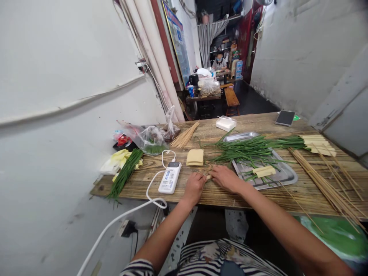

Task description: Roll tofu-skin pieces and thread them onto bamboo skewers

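Observation:
Near the table's front edge, my left hand and my right hand meet, their fingers closed on a small pale tofu-skin roll. My fingers cover most of it. Just beyond lies a stack of square tofu-skin sheets. To the right of my right hand, long green chives are heaped over a metal tray. At the tray's near side lie tofu-skin rolls with green ends poking out.
A white power bank with a cable lies left of my hands. Bamboo skewers fan out behind; more skewers lie right, by filled rolls. Chives and a plastic bag are left. A person sits far back.

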Demonstrator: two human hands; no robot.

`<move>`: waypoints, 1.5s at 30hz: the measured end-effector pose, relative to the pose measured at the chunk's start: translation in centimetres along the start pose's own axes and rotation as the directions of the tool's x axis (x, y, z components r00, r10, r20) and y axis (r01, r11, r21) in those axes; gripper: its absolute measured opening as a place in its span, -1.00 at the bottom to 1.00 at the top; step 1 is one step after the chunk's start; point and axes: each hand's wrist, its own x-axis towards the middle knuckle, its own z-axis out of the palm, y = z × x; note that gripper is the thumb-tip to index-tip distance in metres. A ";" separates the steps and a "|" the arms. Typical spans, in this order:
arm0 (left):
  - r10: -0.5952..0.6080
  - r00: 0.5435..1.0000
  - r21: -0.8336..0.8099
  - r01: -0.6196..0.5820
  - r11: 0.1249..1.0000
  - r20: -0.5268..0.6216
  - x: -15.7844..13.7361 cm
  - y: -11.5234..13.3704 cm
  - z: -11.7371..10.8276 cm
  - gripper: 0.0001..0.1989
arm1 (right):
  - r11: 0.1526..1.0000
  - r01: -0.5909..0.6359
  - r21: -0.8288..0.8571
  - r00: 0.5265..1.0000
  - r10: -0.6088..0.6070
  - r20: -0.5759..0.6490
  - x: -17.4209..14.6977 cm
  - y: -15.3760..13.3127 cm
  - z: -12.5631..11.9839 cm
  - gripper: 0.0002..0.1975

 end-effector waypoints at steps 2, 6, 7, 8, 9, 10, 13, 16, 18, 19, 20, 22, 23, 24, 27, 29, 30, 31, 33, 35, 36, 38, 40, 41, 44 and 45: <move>0.003 1.000 -0.026 -0.003 1.000 0.003 0.0 -0.1 0.0 -0.72 | 0.990 -0.137 -0.034 0.985 0.132 -0.112 -2.9 0.5 -1.7 -0.70; 0.032 0.999 -0.070 -0.032 0.997 0.008 -0.1 -0.3 0.0 -0.71 | 0.800 -0.557 -0.220 0.819 0.487 -0.303 -11.8 2.6 -4.6 -0.72; 0.040 0.999 -0.080 -0.039 0.996 0.011 -0.1 -0.4 0.0 -0.71 | 0.738 -0.620 -0.265 0.780 0.542 -0.314 -14.0 2.9 -5.0 -0.73; 0.044 0.999 -0.089 -0.043 0.995 0.013 -0.1 -0.5 0.1 -0.70 | 0.686 -0.661 -0.304 0.750 0.585 -0.308 -16.0 3.2 -5.2 -0.73; 0.048 0.999 -0.100 -0.046 0.994 0.014 -0.2 -0.5 0.1 -0.69 | 0.641 -0.691 -0.335 0.723 0.628 -0.289 -17.7 3.3 -5.2 -0.73; 0.050 0.999 -0.108 -0.048 0.993 0.013 -0.2 -0.6 0.2 -0.69 | 0.605 -0.715 -0.352 0.696 0.668 -0.265 -19.0 3.3 -5.0 -0.74; 0.049 0.999 -0.110 -0.048 0.993 0.007 -0.2 -0.8 0.3 -0.68 | 0.580 -0.757 -0.302 0.647 0.732 -0.213 -20.8 3.2 -4.2 -0.73; 0.045 0.999 -0.118 -0.044 0.992 0.003 -0.1 -0.8 0.1 -0.66 | 0.633 -0.752 -0.181 0.658 0.712 -0.244 -20.9 3.1 -3.8 -0.65; 0.054 0.998 -0.123 -0.052 0.991 0.011 0.0 -0.7 -0.1 -0.64 | 0.651 -0.748 -0.130 0.656 0.697 -0.289 -20.9 3.0 -4.0 -0.62; 0.061 0.998 -0.118 -0.058 0.991 0.020 0.1 -0.7 -0.2 -0.63 | 0.657 -0.745 -0.110 0.654 0.689 -0.313 -21.1 3.0 -4.1 -0.61; 0.065 0.998 -0.110 -0.062 0.992 0.026 0.1 -0.7 -0.3 -0.62 | 0.663 -0.743 -0.091 0.649 0.681 -0.341 -21.4 2.9 -4.2 -0.61; 0.065 0.997 -0.093 -0.062 0.994 0.034 0.2 -0.7 -0.3 -0.61 | 0.669 -0.741 -0.063 0.631 0.661 -0.406 -22.1 2.9 -4.4 -0.62; 0.063 0.997 -0.089 -0.059 0.994 0.036 0.2 -0.7 -0.3 -0.60 | 0.665 -0.745 -0.053 0.612 0.650 -0.451 -22.5 2.8 -4.5 -0.62; 0.058 0.998 -0.090 -0.055 0.994 0.036 0.3 -0.7 -0.3 -0.60 | 0.655 -0.754 -0.045 0.584 0.638 -0.501 -22.7 2.8 -4.6 -0.63; 0.041 0.999 -0.119 -0.038 0.992 0.026 0.3 -0.6 -0.1 -0.61 | 0.629 -0.778 -0.013 0.487 0.588 -0.646 -22.7 2.0 -5.8 -0.62; 0.029 1.000 -0.140 -0.027 0.990 0.011 0.2 -0.6 -0.1 -0.63 | 0.646 -0.763 0.019 0.450 0.552 -0.702 -21.9 0.8 -7.1 -0.62; 0.023 1.000 -0.150 -0.022 0.988 0.005 0.2 -0.6 -0.1 -0.63 | 0.668 -0.743 0.039 0.444 0.536 -0.718 -21.3 0.0 -7.8 -0.62; 0.019 1.000 -0.160 -0.018 0.987 0.003 0.2 -0.6 -0.1 -0.64 | 0.691 -0.720 0.064 0.440 0.526 -0.728 -20.8 -0.9 -8.5 -0.63; 0.008 1.000 -0.184 -0.007 0.983 0.004 0.2 -0.6 -0.2 -0.65 | 0.736 -0.664 0.132 0.441 0.528 -0.726 -19.6 -2.9 -9.6 -0.65; 0.007 1.000 -0.218 -0.004 0.976 0.013 0.2 -0.8 -0.2 -0.66 | 0.769 -0.592 0.241 0.457 0.567 -0.685 -18.6 -5.0 -9.8 -0.66; 0.009 1.000 -0.237 -0.005 0.972 0.015 0.3 -1.0 -0.1 -0.66 | 0.777 -0.546 0.314 0.477 0.596 -0.646 -18.2 -6.0 -9.5 -0.66; 0.013 1.000 -0.277 -0.008 0.961 0.016 0.3 -1.5 0.1 -0.67 | 0.757 -0.441 0.483 0.536 0.653 -0.535 -17.5 -7.7 -8.2 -0.66; 0.015 1.000 -0.314 -0.010 0.949 0.014 0.4 -2.0 0.4 -0.67 | 0.663 -0.361 0.656 0.594 0.706 -0.386 -16.9 -8.9 -5.9 -0.64; 0.013 1.000 -0.328 -0.008 0.945 0.014 0.4 -2.2 0.5 -0.68 | 0.592 -0.336 0.732 0.615 0.727 -0.306 -16.5 -9.3 -4.6 -0.62; 0.020 0.999 -0.351 -0.005 0.936 0.039 0.6 -2.5 0.6 -0.69 | 0.349 -0.312 0.884 0.636 0.768 -0.078 -15.6 -10.0 -0.1 -0.53; 0.025 0.999 -0.353 -0.007 0.936 0.047 0.7 -2.5 0.5 -0.69 | 0.275 -0.313 0.909 0.631 0.776 -0.017 -15.4 -10.1 1.3 -0.50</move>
